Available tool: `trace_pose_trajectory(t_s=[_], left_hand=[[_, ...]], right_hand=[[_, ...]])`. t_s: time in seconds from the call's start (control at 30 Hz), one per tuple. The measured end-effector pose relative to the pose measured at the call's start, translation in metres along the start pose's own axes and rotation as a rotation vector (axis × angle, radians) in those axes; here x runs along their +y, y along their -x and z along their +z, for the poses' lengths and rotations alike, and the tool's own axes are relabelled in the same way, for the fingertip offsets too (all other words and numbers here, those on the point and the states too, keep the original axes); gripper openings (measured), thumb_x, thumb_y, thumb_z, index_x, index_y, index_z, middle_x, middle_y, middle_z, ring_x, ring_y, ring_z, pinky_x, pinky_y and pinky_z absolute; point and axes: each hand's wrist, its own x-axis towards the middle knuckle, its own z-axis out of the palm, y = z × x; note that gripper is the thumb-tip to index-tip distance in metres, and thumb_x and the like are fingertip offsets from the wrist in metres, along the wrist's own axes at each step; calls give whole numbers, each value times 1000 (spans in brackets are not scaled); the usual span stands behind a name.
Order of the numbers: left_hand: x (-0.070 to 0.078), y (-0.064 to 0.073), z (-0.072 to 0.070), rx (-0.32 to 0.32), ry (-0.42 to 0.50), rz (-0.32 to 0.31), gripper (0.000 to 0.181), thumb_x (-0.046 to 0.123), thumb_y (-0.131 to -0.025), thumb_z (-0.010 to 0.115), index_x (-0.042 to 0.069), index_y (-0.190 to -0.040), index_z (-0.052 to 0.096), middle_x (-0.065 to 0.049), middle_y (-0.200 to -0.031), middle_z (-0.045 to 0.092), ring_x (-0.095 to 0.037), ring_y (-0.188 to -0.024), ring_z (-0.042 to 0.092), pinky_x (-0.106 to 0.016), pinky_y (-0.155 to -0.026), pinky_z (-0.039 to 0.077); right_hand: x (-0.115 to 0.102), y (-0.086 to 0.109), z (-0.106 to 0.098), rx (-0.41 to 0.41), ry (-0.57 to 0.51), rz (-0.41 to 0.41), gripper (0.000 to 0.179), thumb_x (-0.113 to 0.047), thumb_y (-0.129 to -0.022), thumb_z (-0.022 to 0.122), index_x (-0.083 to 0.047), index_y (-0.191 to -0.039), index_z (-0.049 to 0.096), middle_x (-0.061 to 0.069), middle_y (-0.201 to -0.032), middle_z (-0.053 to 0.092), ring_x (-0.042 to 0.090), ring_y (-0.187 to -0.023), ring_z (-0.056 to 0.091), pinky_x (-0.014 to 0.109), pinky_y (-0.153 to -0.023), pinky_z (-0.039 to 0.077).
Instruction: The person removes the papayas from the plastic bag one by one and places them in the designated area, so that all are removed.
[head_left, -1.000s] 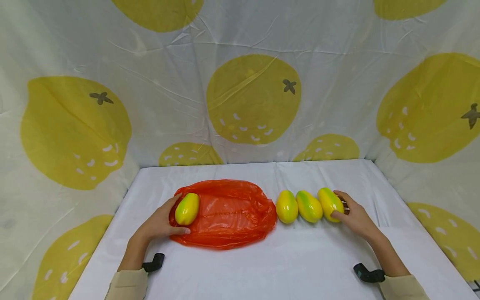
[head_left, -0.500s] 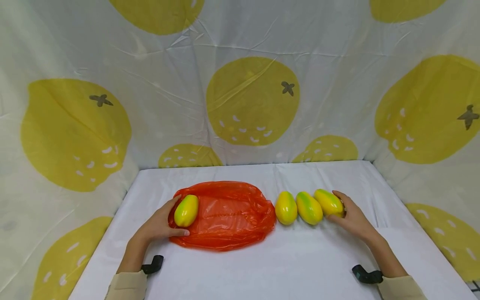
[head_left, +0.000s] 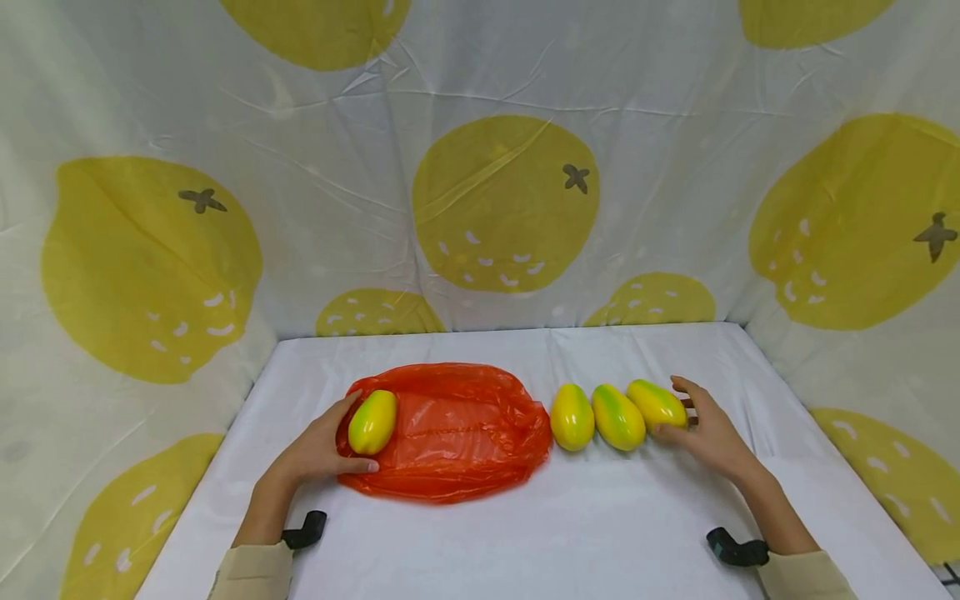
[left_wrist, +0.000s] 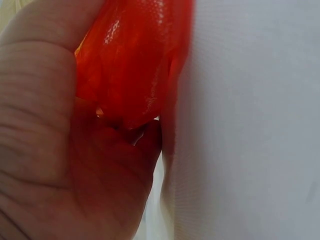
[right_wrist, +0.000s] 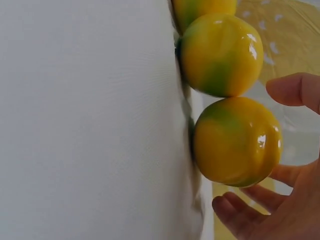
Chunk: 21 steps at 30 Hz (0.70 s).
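Observation:
A red plastic bag [head_left: 457,433] lies spread on the table, its mouth wide. At its left end my left hand [head_left: 318,446] holds the rim, thumb on the near side, around a glossy yellow fruit [head_left: 372,422] shaped like a papaya or mango. In the left wrist view, red film [left_wrist: 130,65] fills the space between thumb and fingers. Right of the bag, similar yellow-green fruits stand in a row: a left one [head_left: 572,417], a middle one [head_left: 618,417] and a tilted right one [head_left: 657,404]. Beside the last, my right hand [head_left: 708,433] has its fingers spread, thumb near the fruit.
White cloth covers the table [head_left: 525,542]. A lemon-print curtain [head_left: 330,208] encloses its back and sides. Each wrist carries a black camera mount, the left one [head_left: 306,530] and the right one [head_left: 737,547].
The rightmost fruit has turned and shifted slightly left toward the middle one. My right hand moved with it, then its fingers spread away from the fruit. My left hand stays put.

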Motion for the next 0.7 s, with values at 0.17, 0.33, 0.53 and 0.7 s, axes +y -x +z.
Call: trace_pose_trajectory(t_s=[0.17,0.33,0.53,0.7], left_hand=[[2,1,-1,-2,-2,2,127,58,-67,91,12,-163,23,-16,-161,38,-42,-144,40,-67,-108,46],[1,1,-1,-2,-1,4,126,58,-67,91,12,-163,23,-17,-161,38,-43,-144,40,-67,-107,46],[2,1,-2,2,0,14,125,57,-67,91,12,-163,23,-17,-161,38,-42,-144,40,-68,-108,45],[1,1,-1,0,-5,13,125,57,-68,91,12,-163,23,-18,-161,38,-43,-143,40,-68,-107,46]], right_hand=[[-5,-2,-3,31,-4,15,83,-29,-96,71,-1,-160,24,28,-160,32,48,-136,41,67,-109,42],[-10,-4,-4,70,-5,-9,80,-28,-97,70,-1,-159,27,28,-158,35,49,-136,41,68,-111,39],[-16,-7,-9,77,1,-22,79,-31,-97,70,-2,-158,29,27,-159,36,47,-138,40,69,-112,39],[-21,-9,-11,91,0,-43,76,-31,-98,70,-2,-157,32,27,-158,39,48,-139,40,70,-113,37]])
